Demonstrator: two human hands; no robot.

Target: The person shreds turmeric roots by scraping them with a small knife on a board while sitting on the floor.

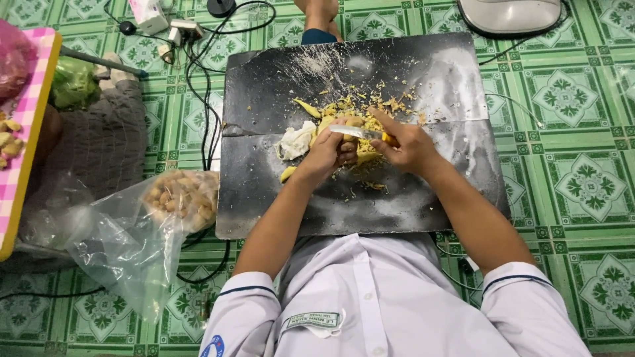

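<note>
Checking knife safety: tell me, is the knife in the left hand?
No, the right hand grips the knife, while the left hand holds a piece of ginger.

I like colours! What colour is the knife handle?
Orange, peeking from the right hand in the head view.

A clear plastic bag (169,205) of small tan pieces lies on the floor at nine o'clock of the dark board; a green bag (71,82) sits at ten o'clock, a small white box (149,13) at eleven
</note>
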